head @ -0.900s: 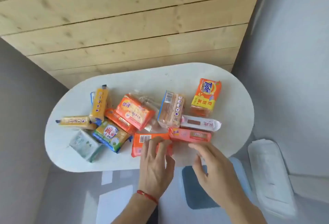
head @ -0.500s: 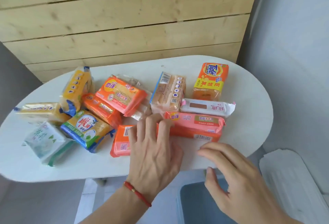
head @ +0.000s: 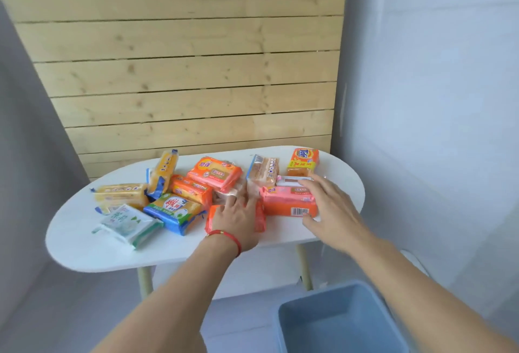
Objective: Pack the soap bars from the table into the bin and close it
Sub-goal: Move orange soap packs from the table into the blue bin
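Several wrapped soap bars lie bunched on the white oval table (head: 84,243). My left hand (head: 236,219) rests flat on an orange bar (head: 212,216) near the front edge, fingers spread over it. My right hand (head: 330,208) reaches over the right end of a pink-and-orange bar (head: 286,202). Its fingers lie across the top and touch a white bar (head: 286,180), and its thumb is at the near side. The open blue bin (head: 337,321) stands on the floor below my right forearm, with nothing visible inside.
Further left lie a blue-and-yellow bar (head: 175,211), a pale green bar (head: 129,223) and yellow bars (head: 120,195). A Tide bar (head: 304,161) sits at the back right. A wooden slat wall stands behind the table. A white edge (head: 414,261), likely the lid, shows beyond my right forearm.
The camera pulled back and up. My right hand moved forward from the table edge onto the pink-and-orange bar. My left hand stayed on the orange bar.
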`<state>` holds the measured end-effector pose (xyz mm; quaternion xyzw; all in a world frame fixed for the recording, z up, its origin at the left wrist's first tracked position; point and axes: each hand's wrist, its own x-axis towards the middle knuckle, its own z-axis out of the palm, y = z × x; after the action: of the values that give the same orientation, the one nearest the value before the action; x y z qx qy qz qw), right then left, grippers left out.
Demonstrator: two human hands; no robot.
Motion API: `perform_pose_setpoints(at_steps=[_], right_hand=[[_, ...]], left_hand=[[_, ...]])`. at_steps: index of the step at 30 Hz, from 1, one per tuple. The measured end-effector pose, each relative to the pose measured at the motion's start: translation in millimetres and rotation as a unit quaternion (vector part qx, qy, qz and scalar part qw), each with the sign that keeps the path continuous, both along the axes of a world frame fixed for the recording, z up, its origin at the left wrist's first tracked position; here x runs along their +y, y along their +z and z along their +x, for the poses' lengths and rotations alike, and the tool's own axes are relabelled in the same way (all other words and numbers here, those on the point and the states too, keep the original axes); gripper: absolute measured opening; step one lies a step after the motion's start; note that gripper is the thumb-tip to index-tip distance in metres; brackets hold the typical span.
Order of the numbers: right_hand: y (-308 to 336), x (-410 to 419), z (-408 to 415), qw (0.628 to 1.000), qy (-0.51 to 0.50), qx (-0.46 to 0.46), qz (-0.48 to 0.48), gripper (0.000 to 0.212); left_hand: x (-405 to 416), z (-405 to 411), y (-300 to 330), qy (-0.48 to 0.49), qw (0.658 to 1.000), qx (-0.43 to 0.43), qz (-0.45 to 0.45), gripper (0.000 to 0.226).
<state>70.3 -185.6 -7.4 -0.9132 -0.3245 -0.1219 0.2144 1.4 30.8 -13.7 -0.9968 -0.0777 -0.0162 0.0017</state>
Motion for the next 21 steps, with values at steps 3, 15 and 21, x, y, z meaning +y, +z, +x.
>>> perform_pose_setpoints(at_steps=[3, 15, 21], right_hand=[[6, 21, 19, 0.996, -0.007, 0.028, -0.090, 0.080], [7, 19, 17, 0.982, -0.050, 0.132, -0.126, 0.077], [-24, -67, -43, 0.955, -0.102, 0.244, 0.136, 0.075]], left_hand=[[4, -5, 1, 0.000, 1.000, -0.019, -0.010, 0.083], [-56, -81, -42, 0.009, 0.973, -0.121, -0.197, 0.055], [-89, -102, -131, 0.213, 0.875, 0.099, -0.424, 0.044]])
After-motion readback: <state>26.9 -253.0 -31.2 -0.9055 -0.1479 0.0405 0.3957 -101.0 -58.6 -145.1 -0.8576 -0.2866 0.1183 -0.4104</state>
